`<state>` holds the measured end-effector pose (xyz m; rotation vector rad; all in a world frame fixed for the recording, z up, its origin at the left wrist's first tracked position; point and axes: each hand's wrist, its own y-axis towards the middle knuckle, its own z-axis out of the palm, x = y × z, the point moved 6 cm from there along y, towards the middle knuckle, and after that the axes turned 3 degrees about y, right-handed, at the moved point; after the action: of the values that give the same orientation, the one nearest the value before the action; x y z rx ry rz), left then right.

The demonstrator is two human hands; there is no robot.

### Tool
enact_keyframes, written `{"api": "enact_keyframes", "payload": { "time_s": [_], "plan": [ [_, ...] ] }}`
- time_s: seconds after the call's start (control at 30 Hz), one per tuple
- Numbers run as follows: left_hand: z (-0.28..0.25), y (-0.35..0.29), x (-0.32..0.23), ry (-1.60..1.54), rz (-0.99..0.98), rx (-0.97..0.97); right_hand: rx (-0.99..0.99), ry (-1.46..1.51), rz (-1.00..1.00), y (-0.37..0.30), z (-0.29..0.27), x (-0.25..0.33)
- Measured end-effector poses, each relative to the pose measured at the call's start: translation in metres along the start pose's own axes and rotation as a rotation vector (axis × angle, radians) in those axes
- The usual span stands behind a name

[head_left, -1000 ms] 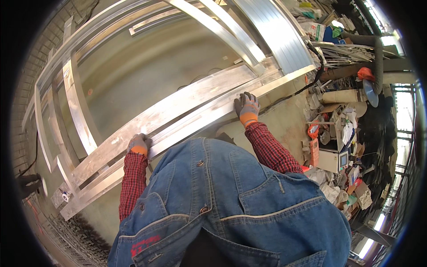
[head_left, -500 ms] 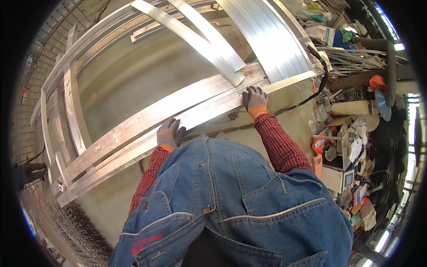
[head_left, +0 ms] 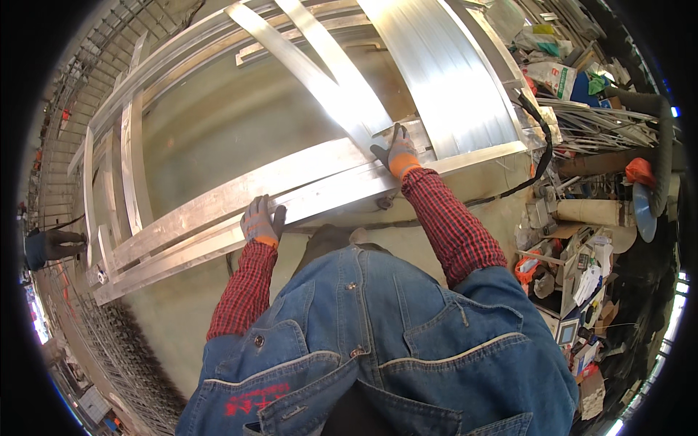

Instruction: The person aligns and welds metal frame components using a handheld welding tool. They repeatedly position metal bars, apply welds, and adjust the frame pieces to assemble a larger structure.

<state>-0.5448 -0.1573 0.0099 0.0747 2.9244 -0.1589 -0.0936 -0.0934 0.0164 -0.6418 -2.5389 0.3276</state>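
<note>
Since the earlier frame, the person's right hand (head_left: 400,156) has shifted from the front metal rail (head_left: 334,195) to beside the lower ends of two slanting strips (head_left: 345,69); whether it grips them cannot be told. Near centre-left, the left hand (head_left: 260,222) lies on the rail's near edge, thumb standing apart from the fingers. That rail runs from lower left to right of centre. It looks like thin, smooth metal: probably light for its length, stiff but able to flex, slippery under gloves, best held by both long edges with hands well apart. Upper right, a wide ribbed sheet (head_left: 443,80) and the strips crowd its far end; a black cable (head_left: 542,142) curves beyond the sheet's right edge.
</note>
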Motion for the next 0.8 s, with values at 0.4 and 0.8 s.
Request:
{"api": "enact_keyframes", "payload": {
  "time_s": [0.4,0.8],
  "plan": [
    [0.006,0.0,-0.002,0.121,0.01,0.0,-0.021,0.045,0.098,0.069,0.011,0.019],
    [0.004,0.0,-0.004,0.14,0.012,-0.007,0.165,0.283,-0.041,0.086,0.037,0.035]
  ]
}}
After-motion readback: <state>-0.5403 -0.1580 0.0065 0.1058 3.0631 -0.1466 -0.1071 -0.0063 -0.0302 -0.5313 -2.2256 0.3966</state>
